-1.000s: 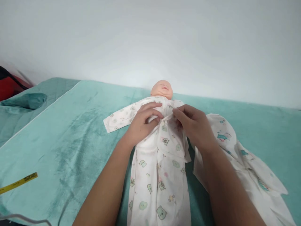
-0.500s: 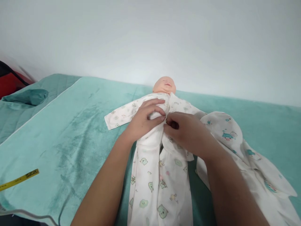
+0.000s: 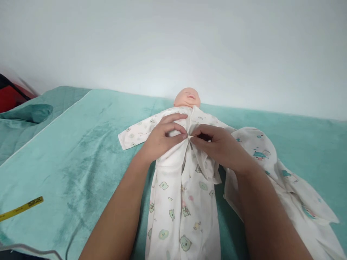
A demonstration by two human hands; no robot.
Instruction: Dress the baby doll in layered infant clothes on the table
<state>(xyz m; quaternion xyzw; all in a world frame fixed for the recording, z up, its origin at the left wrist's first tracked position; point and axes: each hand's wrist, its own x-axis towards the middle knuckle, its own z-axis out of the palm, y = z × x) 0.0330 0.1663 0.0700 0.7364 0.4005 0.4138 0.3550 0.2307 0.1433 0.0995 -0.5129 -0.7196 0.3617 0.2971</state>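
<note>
A baby doll (image 3: 187, 97) lies on its back, its head toward the wall. It wears a white baby jacket (image 3: 138, 131) and white trousers (image 3: 168, 220), both printed with small green animals. My left hand (image 3: 164, 139) rests on the chest, thumb and forefinger pinching the jacket's front edge. Right beside it, my right hand (image 3: 217, 144) pinches the opposite front edge, drawn up into a small peak. The fingertips of both hands nearly meet at the middle of the chest. Any fastener between them is too small to make out.
Teal plush cloth (image 3: 89, 144) covers the surface up to the white wall (image 3: 173, 47). At right lies another white printed baby garment (image 3: 292, 195), partly under my right forearm. A yellow tape strip (image 3: 21, 209) is at left, with a grey cable (image 3: 35, 249) near the front edge.
My right fingers have pulled the jacket's edge up and slightly outward, so its lower right flap lifts. My left hand has stayed nearly in place on the chest.
</note>
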